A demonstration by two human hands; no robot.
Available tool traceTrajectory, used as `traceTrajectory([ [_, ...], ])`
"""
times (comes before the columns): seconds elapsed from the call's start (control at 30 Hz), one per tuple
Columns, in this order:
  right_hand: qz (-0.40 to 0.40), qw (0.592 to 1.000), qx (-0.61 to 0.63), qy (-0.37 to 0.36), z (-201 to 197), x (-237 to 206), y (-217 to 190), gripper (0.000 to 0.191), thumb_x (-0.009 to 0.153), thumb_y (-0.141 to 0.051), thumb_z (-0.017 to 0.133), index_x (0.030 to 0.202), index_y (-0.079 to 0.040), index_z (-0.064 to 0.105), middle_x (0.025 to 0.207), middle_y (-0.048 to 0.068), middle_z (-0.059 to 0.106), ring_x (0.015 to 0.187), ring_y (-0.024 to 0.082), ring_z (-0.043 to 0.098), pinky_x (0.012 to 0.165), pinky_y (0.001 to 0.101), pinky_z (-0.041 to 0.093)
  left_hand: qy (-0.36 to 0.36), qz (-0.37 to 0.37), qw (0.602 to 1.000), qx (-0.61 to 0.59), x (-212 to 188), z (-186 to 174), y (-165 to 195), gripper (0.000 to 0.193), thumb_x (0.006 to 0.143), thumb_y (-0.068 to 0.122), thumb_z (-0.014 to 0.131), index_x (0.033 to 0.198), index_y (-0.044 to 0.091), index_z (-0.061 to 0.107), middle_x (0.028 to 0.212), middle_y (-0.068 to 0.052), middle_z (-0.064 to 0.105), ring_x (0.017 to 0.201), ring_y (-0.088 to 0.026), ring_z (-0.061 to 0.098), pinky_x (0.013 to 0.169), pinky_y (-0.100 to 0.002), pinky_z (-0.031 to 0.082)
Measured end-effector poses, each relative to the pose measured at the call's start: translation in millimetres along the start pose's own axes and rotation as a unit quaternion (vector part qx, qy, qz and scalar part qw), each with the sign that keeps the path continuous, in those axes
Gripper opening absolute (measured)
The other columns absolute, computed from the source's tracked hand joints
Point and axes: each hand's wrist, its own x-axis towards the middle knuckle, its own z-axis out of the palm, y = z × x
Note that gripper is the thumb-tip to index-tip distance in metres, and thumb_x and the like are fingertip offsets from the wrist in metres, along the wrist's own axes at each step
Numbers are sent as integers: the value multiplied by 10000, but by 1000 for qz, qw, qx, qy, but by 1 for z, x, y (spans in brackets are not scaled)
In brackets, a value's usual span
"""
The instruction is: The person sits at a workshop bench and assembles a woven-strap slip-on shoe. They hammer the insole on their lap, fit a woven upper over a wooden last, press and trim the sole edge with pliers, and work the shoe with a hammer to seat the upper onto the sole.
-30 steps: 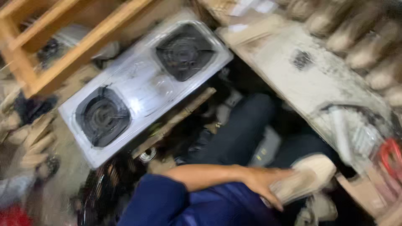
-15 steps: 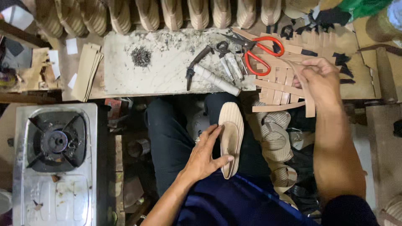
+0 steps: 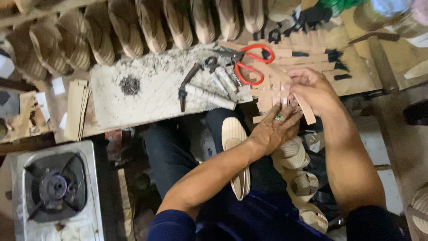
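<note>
Both hands meet over a bunch of tan leather strips (image 3: 273,91) at the right end of a white stone slab (image 3: 133,96). My left hand (image 3: 274,129), with a green-stoned ring, reaches across and touches the strips from below. My right hand (image 3: 312,91) pinches the strips from the right; one strip (image 3: 306,109) sticks out under it. A tan shoe sole (image 3: 235,154) rests on my lap under my left forearm, held by neither hand.
Red-handled scissors (image 3: 249,67), pliers (image 3: 189,82) and a pile of small nails (image 3: 129,85) lie on the slab. Rows of woven soles (image 3: 133,31) line the back. A gas stove (image 3: 53,192) stands at lower left. More soles (image 3: 298,169) are stacked by my right knee.
My left hand let go of the shoe sole on my lap and moved up right to the strips. My right hand stayed at the strips. The view swung from the stove to the slab.
</note>
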Motion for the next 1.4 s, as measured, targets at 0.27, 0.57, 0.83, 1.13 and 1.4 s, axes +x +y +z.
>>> traceTrajectory([
  [0.27,1,999,40,18,-10,-6,-4,263,926,-12,677,1189,-8,680,879,63,701,687,121,656,571,271,530,-114,22,993,-11,72,50,-51,548,1084,338,366,1624,400,294,1657,-64,320,1507,-333,320,1264,-645,0],
  [0.57,-62,972,226,7,-41,-12,-17,234,964,-66,650,1185,4,687,987,127,738,727,156,694,644,273,567,-5,80,997,-22,102,43,-100,523,985,382,398,1495,487,347,1605,-59,324,1497,-346,300,1182,-639,49],
  [0.83,-88,962,256,-30,-40,-38,-2,232,1000,-17,594,1211,62,652,1026,194,712,798,222,678,708,330,558,61,-2,991,-117,111,30,-105,570,1030,429,542,1547,255,378,1691,-68,272,1596,-306,181,1283,-610,61],
  [1.13,-83,890,424,-145,-15,-93,54,345,1007,33,513,1332,97,609,1182,284,678,921,347,689,831,434,568,134,-38,839,-526,2,-2,-91,1112,768,432,888,1619,111,248,1704,-146,249,1620,-331,144,1327,-502,144],
  [1.4,-20,842,447,-302,80,-115,65,453,975,-23,635,1420,48,590,1204,232,686,945,292,673,813,369,543,234,-186,504,-810,-139,30,-57,305,1142,216,585,1205,-42,736,1128,-145,755,978,-171,659,902,-319,532],
])
